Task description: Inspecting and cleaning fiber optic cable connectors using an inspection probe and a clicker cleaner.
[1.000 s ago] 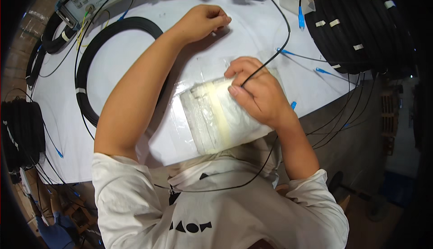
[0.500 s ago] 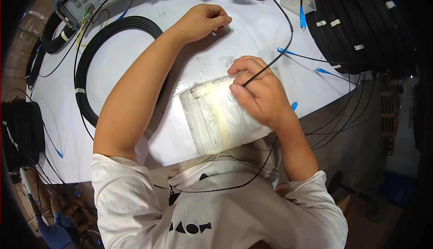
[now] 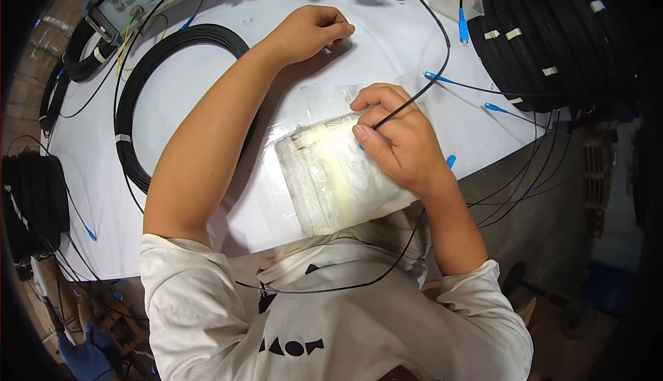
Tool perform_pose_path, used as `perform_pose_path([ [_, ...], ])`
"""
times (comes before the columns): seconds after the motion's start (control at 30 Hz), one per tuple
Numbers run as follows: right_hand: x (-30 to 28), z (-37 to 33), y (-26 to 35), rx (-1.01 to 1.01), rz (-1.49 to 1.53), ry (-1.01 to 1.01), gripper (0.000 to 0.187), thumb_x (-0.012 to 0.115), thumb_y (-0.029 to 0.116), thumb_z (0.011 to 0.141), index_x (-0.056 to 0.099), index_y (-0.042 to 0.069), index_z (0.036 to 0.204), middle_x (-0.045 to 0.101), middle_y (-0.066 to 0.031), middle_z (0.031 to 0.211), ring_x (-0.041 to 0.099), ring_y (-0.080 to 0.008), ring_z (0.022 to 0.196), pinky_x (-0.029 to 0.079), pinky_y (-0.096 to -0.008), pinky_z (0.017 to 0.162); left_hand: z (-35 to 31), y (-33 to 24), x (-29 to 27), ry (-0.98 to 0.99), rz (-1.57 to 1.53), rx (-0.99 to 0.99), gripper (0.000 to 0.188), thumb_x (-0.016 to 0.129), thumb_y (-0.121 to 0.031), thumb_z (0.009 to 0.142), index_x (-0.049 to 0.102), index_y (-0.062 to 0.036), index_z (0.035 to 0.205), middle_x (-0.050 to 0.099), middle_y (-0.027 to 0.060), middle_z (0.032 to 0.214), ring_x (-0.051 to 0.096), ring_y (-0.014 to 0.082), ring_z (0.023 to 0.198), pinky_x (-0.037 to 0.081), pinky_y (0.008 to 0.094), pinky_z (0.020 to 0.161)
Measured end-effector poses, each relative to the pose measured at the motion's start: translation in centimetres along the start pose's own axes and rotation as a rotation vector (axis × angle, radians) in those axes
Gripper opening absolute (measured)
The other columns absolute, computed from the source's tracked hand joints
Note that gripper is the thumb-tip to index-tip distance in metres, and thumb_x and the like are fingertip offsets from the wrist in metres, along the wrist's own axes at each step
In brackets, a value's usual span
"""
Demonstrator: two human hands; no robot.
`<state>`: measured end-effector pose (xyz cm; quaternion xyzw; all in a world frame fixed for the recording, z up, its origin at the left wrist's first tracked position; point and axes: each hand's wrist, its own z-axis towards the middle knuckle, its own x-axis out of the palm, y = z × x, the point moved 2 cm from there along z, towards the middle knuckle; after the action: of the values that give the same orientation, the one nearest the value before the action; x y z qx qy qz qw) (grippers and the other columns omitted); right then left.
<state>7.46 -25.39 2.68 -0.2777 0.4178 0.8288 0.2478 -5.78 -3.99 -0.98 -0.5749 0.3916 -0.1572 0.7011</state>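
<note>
While pinched shut, right grip (image 3: 397, 139) on black cable (image 3: 414, 98)

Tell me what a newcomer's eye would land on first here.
First the right hand, pinching a thin black cable over a stack of clear plastic bags at the near edge of the white table. Next the left hand, a loose fist resting farther back on the table. Then the black cable coils: one flat at left, a pile at right.
</note>
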Motion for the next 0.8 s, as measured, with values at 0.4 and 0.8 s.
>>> perform_pose_path([
  [0.4, -0.09, 0.02, -0.19, -0.034, 0.058, 0.04, 0.015, 0.069, 0.012, 0.09, 0.065, 0.0, 0.082, 0.067, -0.0095, 0.103, 0.063, -0.0313, 0.103, 0.051, -0.0393, 0.09, 0.12, 0.16, 0.05, -0.005, -0.006, 0.013, 0.026, 0.067, -0.03, 0.101, 0.07, -0.0044, 0.099, 0.064, -0.0037, 0.082, 0.056, 0.0061, 0.076, 0.046, 0.0235, 0.071],
  [0.8, 0.19, 0.15, -0.24, -0.025, 0.044, 0.128, 0.015, 0.072, 0.015, 0.091, 0.066, 0.002, 0.089, 0.067, -0.0115, 0.105, 0.063, -0.0321, 0.103, 0.049, -0.0396, 0.092, 0.1, 0.06, 0.22, -0.003, 0.0, -0.004, 0.026, 0.067, -0.03, 0.101, 0.07, -0.0047, 0.098, 0.064, -0.004, 0.082, 0.057, 0.0067, 0.077, 0.047, 0.0243, 0.071],
])
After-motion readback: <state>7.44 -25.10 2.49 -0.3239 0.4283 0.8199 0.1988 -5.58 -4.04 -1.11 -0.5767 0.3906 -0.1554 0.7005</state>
